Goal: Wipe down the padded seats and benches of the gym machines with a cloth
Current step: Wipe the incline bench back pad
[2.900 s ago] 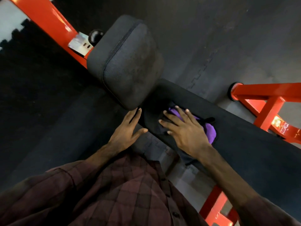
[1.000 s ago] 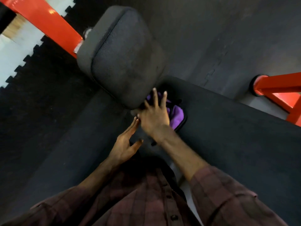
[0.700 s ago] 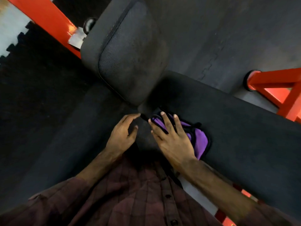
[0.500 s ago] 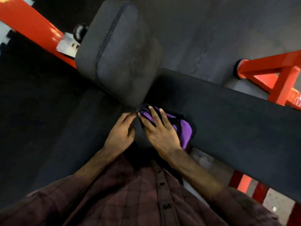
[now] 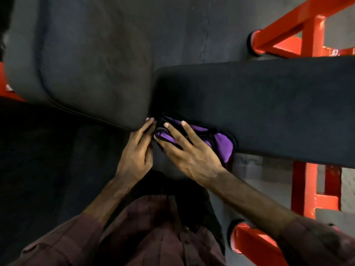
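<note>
The purple cloth lies bunched at the bench pad's near corner under the flat, spread right hand, left hand loosely open beside it; soft, light, best pressed by palm.

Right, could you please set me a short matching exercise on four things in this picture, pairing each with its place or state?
Things:
1. purple cloth
2. left hand
3. right hand
4. orange frame

Places or states:
A. fingertips at the corner of the seat pad
B. flat on top of the cloth
C. at the near end of the long bench pad
D. beneath and beyond the bench pad

Pairs: 1-C, 2-A, 3-B, 4-D
</note>
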Available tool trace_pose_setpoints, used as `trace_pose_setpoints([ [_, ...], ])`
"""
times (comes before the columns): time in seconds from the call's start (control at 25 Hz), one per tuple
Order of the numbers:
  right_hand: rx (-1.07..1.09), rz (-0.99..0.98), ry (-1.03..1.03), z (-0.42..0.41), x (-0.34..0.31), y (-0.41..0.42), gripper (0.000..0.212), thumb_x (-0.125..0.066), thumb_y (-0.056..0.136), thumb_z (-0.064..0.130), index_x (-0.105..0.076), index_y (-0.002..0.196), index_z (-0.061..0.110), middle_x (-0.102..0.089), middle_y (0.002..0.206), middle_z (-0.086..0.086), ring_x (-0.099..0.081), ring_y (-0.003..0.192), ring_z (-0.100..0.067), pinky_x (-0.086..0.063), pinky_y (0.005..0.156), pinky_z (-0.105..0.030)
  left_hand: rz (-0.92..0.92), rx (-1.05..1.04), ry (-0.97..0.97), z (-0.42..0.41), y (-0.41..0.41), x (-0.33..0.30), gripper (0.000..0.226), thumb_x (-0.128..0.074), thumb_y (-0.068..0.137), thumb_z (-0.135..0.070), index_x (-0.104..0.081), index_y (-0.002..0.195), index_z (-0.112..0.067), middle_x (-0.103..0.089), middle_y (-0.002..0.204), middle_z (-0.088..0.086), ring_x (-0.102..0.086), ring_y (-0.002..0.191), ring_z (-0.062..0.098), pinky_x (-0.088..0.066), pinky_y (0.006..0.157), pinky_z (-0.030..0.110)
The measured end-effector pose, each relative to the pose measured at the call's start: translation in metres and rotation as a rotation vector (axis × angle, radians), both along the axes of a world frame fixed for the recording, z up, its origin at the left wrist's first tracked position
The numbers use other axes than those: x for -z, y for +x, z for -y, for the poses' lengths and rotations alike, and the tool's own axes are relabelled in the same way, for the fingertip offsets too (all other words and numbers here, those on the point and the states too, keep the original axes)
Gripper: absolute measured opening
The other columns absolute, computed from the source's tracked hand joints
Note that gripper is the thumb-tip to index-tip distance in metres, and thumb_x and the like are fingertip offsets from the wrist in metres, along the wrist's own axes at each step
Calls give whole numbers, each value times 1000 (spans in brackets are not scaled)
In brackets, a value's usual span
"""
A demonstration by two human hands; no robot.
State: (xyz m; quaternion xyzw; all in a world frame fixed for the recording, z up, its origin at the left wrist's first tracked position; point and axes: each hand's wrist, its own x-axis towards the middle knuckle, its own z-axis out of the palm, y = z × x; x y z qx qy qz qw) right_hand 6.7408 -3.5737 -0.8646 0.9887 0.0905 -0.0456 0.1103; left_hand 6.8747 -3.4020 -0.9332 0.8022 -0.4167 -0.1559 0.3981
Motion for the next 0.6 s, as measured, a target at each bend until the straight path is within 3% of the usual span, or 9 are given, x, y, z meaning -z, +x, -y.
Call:
trace_pose_setpoints([
  [0.12,-113,99,-98,31,-4,-33,50,-39,110,15,-40,161,10,-33,170,-4,-23,157,-44,-28,122,-66,88,16,-104,1,-4,14,60,-54,98,12,-42,156,4,-38,165,15,-32,157,30,-35,124,52],
  [0.24,-13,303,-138,17,18,-35,43,-41,114,17,-48,156,11,-42,165,-2,-34,154,-40,-35,119,-64,118,23,-169,2,-13,31,65,-52,95,17,-39,157,4,-33,168,15,-27,159,31,-32,126,52],
  [0.44,-103,307,-261,21,23,-41,44,-39,115,17,-44,159,21,-31,171,-5,-28,156,-42,-33,119,-66,176,44,-234,-1,-24,37,65,-56,97,10,-38,159,1,-27,172,11,-20,162,27,-25,130,48],
  [0.6,172,496,-206,21,16,-81,47,-31,115,18,-47,157,30,-33,170,-6,-28,156,-44,-27,119,-71,219,133,-188,7,-27,30,64,-51,100,-4,-35,162,-5,-24,174,7,-17,162,23,-24,129,56],
])
